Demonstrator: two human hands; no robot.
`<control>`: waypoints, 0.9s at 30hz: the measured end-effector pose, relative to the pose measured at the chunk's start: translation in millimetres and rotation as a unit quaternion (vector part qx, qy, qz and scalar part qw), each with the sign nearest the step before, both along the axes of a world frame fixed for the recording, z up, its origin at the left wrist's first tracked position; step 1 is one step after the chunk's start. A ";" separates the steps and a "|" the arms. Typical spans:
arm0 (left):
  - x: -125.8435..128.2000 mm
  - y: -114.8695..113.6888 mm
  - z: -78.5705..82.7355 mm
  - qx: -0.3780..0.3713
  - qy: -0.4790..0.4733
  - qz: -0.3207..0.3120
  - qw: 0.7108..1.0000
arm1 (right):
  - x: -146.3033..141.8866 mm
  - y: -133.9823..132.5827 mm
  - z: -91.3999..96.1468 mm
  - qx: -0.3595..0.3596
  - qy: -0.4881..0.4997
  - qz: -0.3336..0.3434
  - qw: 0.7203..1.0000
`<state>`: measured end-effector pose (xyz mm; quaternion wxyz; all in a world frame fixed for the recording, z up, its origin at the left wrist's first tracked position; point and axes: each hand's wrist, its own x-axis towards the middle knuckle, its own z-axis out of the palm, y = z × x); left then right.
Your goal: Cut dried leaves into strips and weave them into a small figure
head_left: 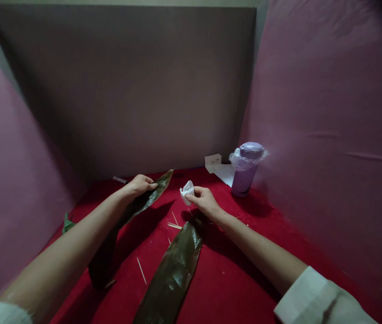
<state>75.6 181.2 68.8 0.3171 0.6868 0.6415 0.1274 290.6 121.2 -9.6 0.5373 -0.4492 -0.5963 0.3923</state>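
Two-handed, holding a broad glossy leaf (pixel 152 195) with one end raised above the red cloth (pixel 234 274), clamping it between thumb and fingers of the left hand (pixel 141 185), and pinching a crumpled white tissue (pixel 187 190) near it in the right hand (pixel 205 201). Seemingly handling leaf and tissue together, and so calling for a steady left pinch and a light right touch, clear of the second leaf (pixel 173 272) and slim wooden sticks (pixel 141 270).

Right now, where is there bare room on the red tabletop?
Mostly bare: the tabletop between the flat leaf and the right sleeve. Crowded: around that leaf's far tip, with thin sticks and the right hand close by.
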 end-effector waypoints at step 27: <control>-45.1 18.1 43.3 0.220 -0.162 0.137 0.952 | 4.7 12.9 12.1 0.022 -0.383 -0.134 0.914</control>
